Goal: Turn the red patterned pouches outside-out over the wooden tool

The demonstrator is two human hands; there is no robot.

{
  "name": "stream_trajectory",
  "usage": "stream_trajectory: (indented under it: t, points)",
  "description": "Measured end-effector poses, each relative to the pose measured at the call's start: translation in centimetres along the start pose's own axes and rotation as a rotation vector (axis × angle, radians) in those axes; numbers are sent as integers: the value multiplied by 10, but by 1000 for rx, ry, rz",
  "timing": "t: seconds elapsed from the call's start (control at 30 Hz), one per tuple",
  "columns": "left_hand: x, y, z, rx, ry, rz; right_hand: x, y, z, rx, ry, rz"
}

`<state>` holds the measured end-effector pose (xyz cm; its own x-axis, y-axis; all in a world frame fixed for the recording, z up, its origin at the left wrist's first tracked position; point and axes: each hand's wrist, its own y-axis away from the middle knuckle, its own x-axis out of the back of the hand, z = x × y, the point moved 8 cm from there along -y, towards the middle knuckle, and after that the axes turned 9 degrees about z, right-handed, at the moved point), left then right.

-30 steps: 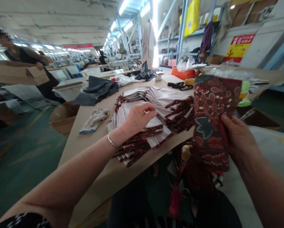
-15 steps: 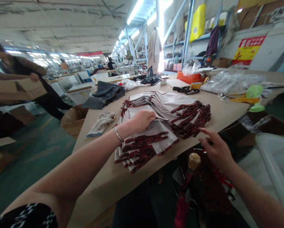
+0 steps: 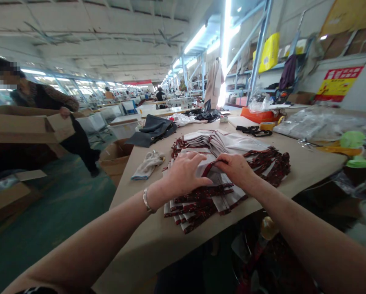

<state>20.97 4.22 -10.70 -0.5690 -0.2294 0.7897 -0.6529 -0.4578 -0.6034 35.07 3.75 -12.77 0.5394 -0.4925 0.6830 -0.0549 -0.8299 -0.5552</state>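
Note:
Two stacks of folded white fabric pieces with dark red patterned trim lie on the table (image 3: 152, 241). Over the near left stack (image 3: 185, 212) my left hand (image 3: 185, 173) is open, thumb apart from the fingers, palm down. My right hand (image 3: 236, 169) has come in from the right and pinches the dark red edge of a white fabric piece (image 3: 211, 166) lifted slightly from that stack. The far right stack (image 3: 271, 165) fans out beyond my right wrist. Some of the lifted piece is hidden behind my hands.
A white work glove (image 3: 147, 165) and dark grey cloth (image 3: 154, 130) lie left. Behind are black straps (image 3: 253, 130), an orange box (image 3: 258, 115) and clear plastic bags (image 3: 320, 124). A small green fan (image 3: 354, 141) stands right. At far left, a person carries a cardboard box (image 3: 20, 126).
My right hand has moved from beyond the table edge to the near stack and now pinches a fabric edge. My left hand has loosened its pinch and spread. The view has shifted.

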Motion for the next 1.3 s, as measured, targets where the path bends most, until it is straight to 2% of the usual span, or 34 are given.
stream_trajectory:
  t: [0.17,0.37,0.5,0.57,0.67,0.77,0.87,0.97,1.07,1.17,1.23,1.3]
  points:
    - [0,35,-3,88,-130,58,-2,4,-16,43,9,-21]
    - [4,45,8,107,-241,112,0,-2,-27,38,119,4]
    - [2,49,-2,127,-286,93,-2,-1,-30,45,168,2]
    - [-1,51,-12,150,-278,39,-2,6,-27,33,181,-29]
    - [2,54,-20,207,-251,15,-6,24,-32,55,117,-157]
    - [6,54,-7,179,-168,23,-2,41,-58,179,55,-194]
    - [5,51,14,130,-119,13,2,52,-85,287,172,-172]
    - [7,51,27,121,-138,25,-2,61,-98,323,250,-177]
    - [9,56,40,86,-106,22,-5,68,-89,287,363,-151]
    - [10,69,53,55,-38,21,-1,81,-61,190,530,-178]
    - [8,81,60,76,26,61,15,95,-36,61,578,-168]
    - [-6,97,61,180,129,74,38,118,-15,-75,535,-98]
